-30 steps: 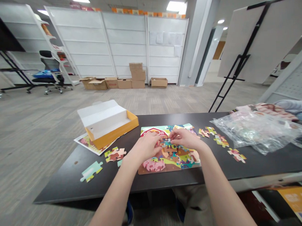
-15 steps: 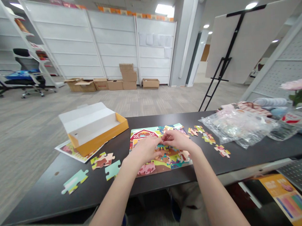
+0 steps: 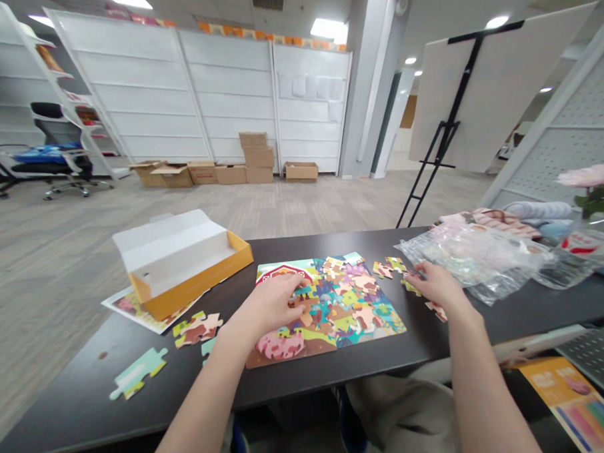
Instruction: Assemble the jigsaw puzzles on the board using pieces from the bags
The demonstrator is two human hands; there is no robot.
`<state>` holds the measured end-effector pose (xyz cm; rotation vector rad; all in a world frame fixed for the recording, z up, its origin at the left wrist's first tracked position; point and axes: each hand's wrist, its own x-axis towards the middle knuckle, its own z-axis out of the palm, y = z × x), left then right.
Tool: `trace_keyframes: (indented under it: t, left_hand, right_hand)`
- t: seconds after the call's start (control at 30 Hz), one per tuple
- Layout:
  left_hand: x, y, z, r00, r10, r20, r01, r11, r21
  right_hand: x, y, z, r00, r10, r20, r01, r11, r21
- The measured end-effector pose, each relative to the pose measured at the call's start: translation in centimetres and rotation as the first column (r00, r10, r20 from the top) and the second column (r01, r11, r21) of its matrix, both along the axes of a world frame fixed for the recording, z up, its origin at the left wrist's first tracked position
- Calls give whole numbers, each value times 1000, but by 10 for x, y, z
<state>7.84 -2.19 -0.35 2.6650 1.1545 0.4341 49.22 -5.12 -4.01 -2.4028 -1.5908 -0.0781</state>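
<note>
On the table, a colourful farm jigsaw puzzle (image 3: 359,317) with a red barn lies in front of me, and several pieces rest on top of its right part. My left hand (image 3: 273,304) is over the puzzle's left side, thumb and fingers apart, with nothing visible in it. My right hand (image 3: 439,286) reaches over the loose pieces to the right, its fingertips at a yellow-green puzzle piece (image 3: 411,286); whether they touch it I cannot tell. A brown-and-pink piece (image 3: 437,311) is partly hidden beneath that hand. Farther back are joined brown and yellow pieces (image 3: 388,267).
Left of the puzzle lie a brown-patched piece (image 3: 199,328), a pale green piece (image 3: 138,372) and another partly behind my left forearm. An open yellow box (image 3: 199,278) sits on a picture sheet (image 3: 116,303). Clear plastic bags (image 3: 476,252) cover the table's right side.
My right hand has left the puzzle's middle and moved right to the loose pieces. My left hand stays over the puzzle, slightly further left. More of the puzzle's right part now shows.
</note>
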Motion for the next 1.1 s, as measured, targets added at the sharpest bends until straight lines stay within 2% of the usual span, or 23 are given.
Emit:
trace_keyframes:
  t: [0.13, 0.27, 0.67, 0.83, 1.1]
  left_hand:
    - [-9, 1, 2, 996, 63, -63, -64, 998, -5]
    - [-15, 3, 2, 994, 90, -63, -90, 996, 0]
    - [-25, 0, -8, 995, 87, -57, -85, 996, 31]
    - [-25, 0, -7, 995, 77, -67, -75, 997, 20]
    - [-18, 1, -5, 997, 63, -54, -63, 998, 12]
  right_hand:
    - [-10, 4, 6, 998, 28, -52, -27, 999, 20]
    - [-7, 2, 13, 996, -39, -75, 31, 993, -115]
    - [7, -3, 9, 987, 15, -160, -39, 988, -148]
    - [6, -4, 10, 986, 57, -157, -76, 990, -117]
    - [-2, 1, 5, 1000, 15, -25, -18, 992, -122]
